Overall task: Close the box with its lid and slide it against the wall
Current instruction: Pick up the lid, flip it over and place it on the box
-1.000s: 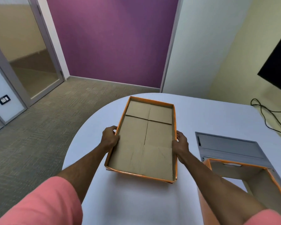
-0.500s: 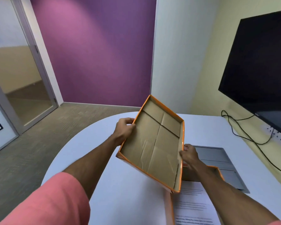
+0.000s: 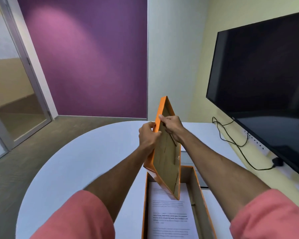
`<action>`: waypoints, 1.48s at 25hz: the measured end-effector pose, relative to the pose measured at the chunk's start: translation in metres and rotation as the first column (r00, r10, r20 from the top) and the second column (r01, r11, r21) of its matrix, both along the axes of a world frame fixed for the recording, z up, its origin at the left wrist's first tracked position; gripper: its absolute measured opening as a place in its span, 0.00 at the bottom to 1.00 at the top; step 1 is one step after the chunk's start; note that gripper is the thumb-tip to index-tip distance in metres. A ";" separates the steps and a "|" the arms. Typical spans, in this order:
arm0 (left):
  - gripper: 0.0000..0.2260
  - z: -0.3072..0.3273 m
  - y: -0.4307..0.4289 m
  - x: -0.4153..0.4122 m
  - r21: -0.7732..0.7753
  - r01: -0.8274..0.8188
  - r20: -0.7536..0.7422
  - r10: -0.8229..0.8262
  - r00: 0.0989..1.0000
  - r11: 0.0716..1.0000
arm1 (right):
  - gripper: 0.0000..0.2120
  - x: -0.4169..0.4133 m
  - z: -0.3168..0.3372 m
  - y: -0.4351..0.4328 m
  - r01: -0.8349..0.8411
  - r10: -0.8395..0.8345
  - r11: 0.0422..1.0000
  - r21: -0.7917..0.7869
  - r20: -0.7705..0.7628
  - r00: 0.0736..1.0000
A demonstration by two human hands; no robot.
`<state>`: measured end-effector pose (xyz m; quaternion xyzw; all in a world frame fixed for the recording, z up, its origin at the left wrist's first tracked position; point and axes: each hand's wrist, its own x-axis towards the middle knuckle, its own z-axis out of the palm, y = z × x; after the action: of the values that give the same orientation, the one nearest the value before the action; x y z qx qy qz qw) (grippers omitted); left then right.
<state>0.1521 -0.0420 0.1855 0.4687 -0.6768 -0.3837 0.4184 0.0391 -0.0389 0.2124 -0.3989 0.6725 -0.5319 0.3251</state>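
Observation:
An orange lid [image 3: 167, 161] with a brown cardboard inside stands nearly on edge in the air, its hollow side turned to the right. My left hand [image 3: 148, 136] grips its left rim from outside. My right hand [image 3: 172, 126] pinches the same rim from the inner side. The lid's low corner hangs over the open orange box [image 3: 199, 202], which sits on the white table [image 3: 86, 166] at the bottom centre. A printed sheet of paper [image 3: 169, 218] lies flat in the box.
A large dark screen [image 3: 266, 83] hangs on the yellow wall [image 3: 204, 66] at the right, with black cables [image 3: 231, 138] trailing onto the table below it. A grey flat panel [image 3: 186, 156] lies just behind the box. A glass door stands at the far left.
The lid has been tipped from flat to almost vertical and carried right, over the open box. My right hand moved from the lid's right edge to its upper left rim.

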 end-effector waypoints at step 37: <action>0.17 -0.120 -0.010 0.056 0.473 -0.038 -0.137 0.116 0.984 0.880 | 0.24 -0.081 -0.114 0.092 0.031 -0.039 0.956 0.290 0.024 0.999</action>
<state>0.2080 -0.0524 0.0659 0.5498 -0.5088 -0.5552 0.3614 -0.0420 0.0536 0.0988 -0.3271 0.7453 -0.4390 0.3805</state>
